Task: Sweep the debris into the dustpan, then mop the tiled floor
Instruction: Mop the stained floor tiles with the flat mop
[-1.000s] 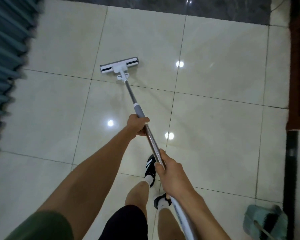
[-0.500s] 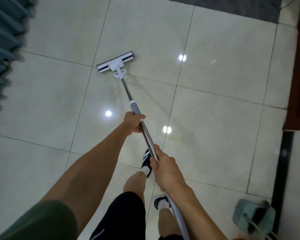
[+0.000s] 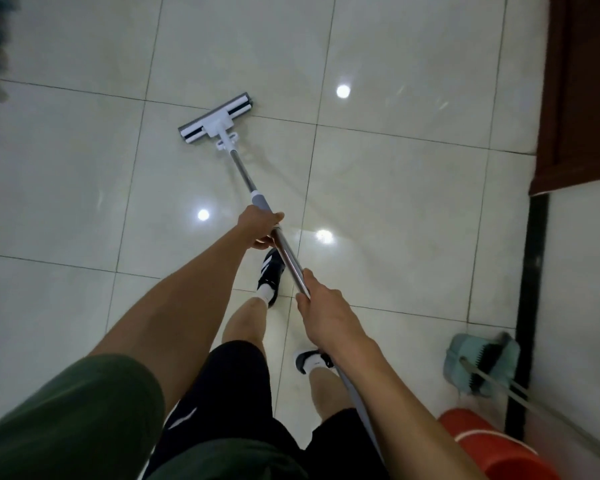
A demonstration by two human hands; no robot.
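My mop [image 3: 253,188] has a flat white head with a grey pad lying slantwise on the glossy cream tiled floor [image 3: 395,209], across a grout line, its steel pole slanting back towards me. The pale green dustpan [image 3: 465,362] stands at my right by the wall, dark brush bristles in it.
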